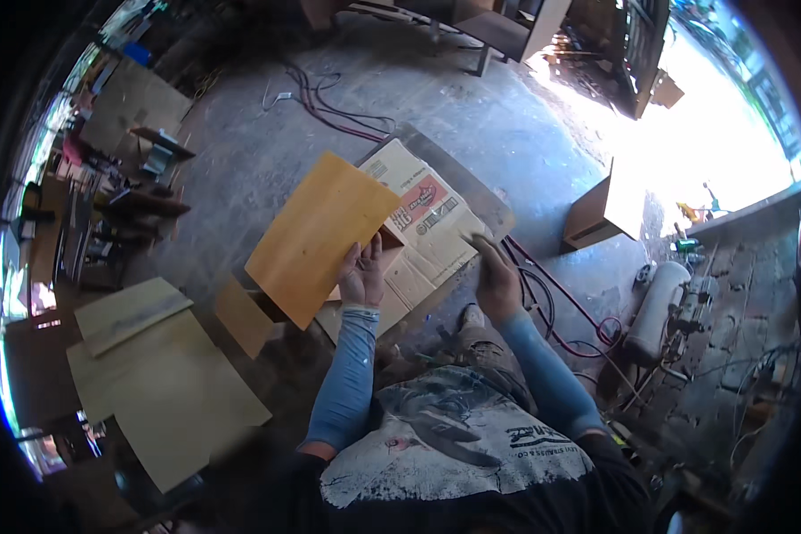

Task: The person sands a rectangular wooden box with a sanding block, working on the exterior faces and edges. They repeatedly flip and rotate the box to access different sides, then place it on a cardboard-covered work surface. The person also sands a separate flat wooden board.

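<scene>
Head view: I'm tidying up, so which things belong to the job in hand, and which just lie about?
Likely in the job:
orange panel, by the left hand
cardboard partly under it

Seemingly just lying about:
pale panels, left
brown box, right
grey tank, right

Glare right, dark corners; bent edges

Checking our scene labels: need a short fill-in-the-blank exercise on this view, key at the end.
The hand nearer the wooden panel is the ____ one.
The sleeve behind the right hand is coloured ____.
The flattened carton is made of ____.
In the picture, the cylindrical tank is on the ____ side.

Missing words: left; blue; cardboard; right.
</scene>
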`<state>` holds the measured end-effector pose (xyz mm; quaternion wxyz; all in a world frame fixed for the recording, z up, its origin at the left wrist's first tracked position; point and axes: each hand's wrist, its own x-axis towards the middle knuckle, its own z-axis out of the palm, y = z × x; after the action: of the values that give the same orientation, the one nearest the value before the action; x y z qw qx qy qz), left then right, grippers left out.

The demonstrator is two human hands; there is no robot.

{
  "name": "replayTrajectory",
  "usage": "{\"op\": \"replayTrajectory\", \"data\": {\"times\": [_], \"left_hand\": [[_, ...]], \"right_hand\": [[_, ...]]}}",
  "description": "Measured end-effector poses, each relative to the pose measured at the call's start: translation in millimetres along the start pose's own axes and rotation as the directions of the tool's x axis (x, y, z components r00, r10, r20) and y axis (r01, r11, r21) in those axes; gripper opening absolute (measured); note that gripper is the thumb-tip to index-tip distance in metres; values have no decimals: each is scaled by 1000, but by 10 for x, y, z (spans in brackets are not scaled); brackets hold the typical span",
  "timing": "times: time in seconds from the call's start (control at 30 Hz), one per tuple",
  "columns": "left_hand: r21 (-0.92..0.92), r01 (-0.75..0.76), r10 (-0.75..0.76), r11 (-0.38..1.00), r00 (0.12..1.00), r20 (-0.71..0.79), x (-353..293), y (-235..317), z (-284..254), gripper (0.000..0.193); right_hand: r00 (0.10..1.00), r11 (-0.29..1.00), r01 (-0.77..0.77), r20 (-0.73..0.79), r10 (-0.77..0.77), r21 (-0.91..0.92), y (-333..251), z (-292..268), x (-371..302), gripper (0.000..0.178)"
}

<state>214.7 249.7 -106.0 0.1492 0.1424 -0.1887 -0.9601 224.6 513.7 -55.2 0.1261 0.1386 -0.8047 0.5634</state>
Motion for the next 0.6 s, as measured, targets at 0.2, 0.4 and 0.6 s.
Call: {"op": "replayTrajectory", "data": {"times": [0.2,0.4,0.6], "left_hand": [[491,369,-295,789,929,-224,-367,154,572,35],[475,-294,188,-829,654,733,267,1653,392,39],[625,71,182,-778,977,116,1009,1865,279,76]], "right_hand": [[756,838,546,433,-492,-1,-268,1009,1317,49],[832,787,516,418,-366,-338,-278,1862,970,39],[556,758,644,617,-557,104,-660,1932,391,36]]}}
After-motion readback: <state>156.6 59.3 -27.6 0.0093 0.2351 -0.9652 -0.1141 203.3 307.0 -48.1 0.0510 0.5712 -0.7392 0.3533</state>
